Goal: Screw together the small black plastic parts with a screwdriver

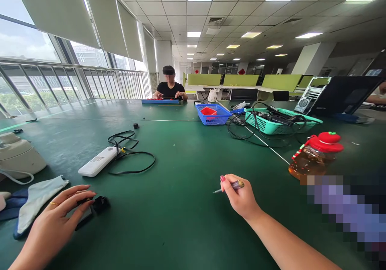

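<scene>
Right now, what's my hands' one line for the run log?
Left hand: touching small black object | Right hand: holding pen-like tool | Surface: green table | Beside left hand: blue-and-white cloth

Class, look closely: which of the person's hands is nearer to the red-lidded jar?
Right. The right hand, holding a pen-like tool, is a short way left of the red-lidded jar; the left hand is much farther left, across the table.

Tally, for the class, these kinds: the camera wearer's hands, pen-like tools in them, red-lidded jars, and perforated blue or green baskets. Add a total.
Hands: 2 (left hand, right hand)
Pen-like tool: 1
Red-lidded jar: 1
Baskets: 2 (blue basket, green basket)
Total: 6
</scene>
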Available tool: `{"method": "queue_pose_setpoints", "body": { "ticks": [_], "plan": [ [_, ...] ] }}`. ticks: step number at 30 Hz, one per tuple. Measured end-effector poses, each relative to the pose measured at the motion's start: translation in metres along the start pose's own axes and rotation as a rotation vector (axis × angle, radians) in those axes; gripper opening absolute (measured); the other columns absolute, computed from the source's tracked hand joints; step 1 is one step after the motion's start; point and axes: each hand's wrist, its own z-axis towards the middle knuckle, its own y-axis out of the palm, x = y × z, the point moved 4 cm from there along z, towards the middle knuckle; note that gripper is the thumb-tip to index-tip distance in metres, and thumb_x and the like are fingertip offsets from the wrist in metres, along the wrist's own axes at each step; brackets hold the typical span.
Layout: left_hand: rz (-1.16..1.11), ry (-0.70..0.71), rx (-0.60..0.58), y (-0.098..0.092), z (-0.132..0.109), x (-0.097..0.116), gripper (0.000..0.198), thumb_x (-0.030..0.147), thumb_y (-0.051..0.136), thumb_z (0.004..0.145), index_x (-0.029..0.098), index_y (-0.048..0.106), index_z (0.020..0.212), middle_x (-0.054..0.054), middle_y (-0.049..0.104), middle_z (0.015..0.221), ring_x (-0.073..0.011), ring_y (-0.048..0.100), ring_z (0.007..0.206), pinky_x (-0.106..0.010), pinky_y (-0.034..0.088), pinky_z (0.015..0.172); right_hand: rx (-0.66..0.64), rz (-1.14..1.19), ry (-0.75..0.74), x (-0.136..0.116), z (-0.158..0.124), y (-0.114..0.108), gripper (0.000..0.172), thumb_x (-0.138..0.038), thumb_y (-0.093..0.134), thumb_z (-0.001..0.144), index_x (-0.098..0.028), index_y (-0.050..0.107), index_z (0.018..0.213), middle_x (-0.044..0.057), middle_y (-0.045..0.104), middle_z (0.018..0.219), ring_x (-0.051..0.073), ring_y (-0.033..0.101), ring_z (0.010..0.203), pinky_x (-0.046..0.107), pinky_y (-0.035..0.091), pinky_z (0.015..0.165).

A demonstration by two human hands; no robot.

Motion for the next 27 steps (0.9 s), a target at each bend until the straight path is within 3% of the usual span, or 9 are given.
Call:
{"method": "queue_pose_setpoints", "body": {
  "ticks": [4,8,13,16,20,27],
  "plan": [
    [-0.004,0.01,-0.031,0.001,0.001,0.002,0.05,0.067,0.041,0.084,0.03,0.072,0.1,-0.004,0.066,0.118,-0.025,0.064,0.102,-0.035,0.056,0.079,-0.012,-0.029,-0.008,0.0,0.0,0.001,0.045,-0.033,0.04,0.096,-0.02,0.042,0.053,-0.003,0.045,0.049,0.011,0.044,0.048,0.023,0.036,0.051],
    [-0.045,0.04,-0.048,0.001,0.0,0.003,0.048,0.062,0.038,0.088,0.032,0.075,0.095,-0.002,0.068,0.116,-0.0227,0.065,0.102,-0.034,0.054,0.088,-0.027,-0.032,0.002,0.001,0.0,0.002,0.045,-0.035,0.039,0.096,-0.021,0.042,0.053,-0.002,0.046,0.049,0.011,0.044,0.048,0.024,0.036,0.051],
    [-0.059,0.046,-0.071,0.0,0.0,0.008,0.046,0.066,0.048,0.082,0.033,0.075,0.095,-0.004,0.065,0.12,-0.0252,0.065,0.105,-0.036,0.054,0.09,-0.03,-0.03,0.006,0.001,-0.001,0.002,0.046,-0.037,0.038,0.097,-0.021,0.041,0.053,-0.002,0.046,0.049,0.011,0.043,0.049,0.024,0.036,0.051],
    [-0.04,0.019,-0.016,-0.004,0.001,0.011,0.053,0.073,0.049,0.076,0.032,0.074,0.098,-0.005,0.067,0.115,-0.0265,0.065,0.101,-0.039,0.054,0.091,-0.038,-0.033,0.013,0.0,0.0,0.001,0.046,-0.037,0.038,0.097,-0.021,0.041,0.053,-0.001,0.046,0.05,0.012,0.042,0.049,0.025,0.036,0.051],
    [-0.037,-0.024,-0.058,-0.003,0.001,0.011,0.056,0.079,0.05,0.072,0.032,0.074,0.092,-0.002,0.071,0.107,-0.0243,0.068,0.092,-0.035,0.055,0.084,-0.035,-0.027,0.006,-0.001,0.0,0.001,0.046,-0.036,0.039,0.096,-0.021,0.041,0.053,-0.002,0.046,0.049,0.012,0.043,0.048,0.025,0.036,0.051],
    [-0.006,-0.103,-0.046,-0.003,-0.002,0.003,0.053,0.07,0.045,0.081,0.028,0.071,0.098,-0.004,0.071,0.108,-0.0268,0.065,0.102,-0.037,0.054,0.087,-0.029,-0.025,0.0,-0.001,-0.001,0.002,0.046,-0.036,0.039,0.096,-0.021,0.041,0.053,-0.002,0.046,0.048,0.012,0.044,0.047,0.025,0.036,0.051]
  ]
}}
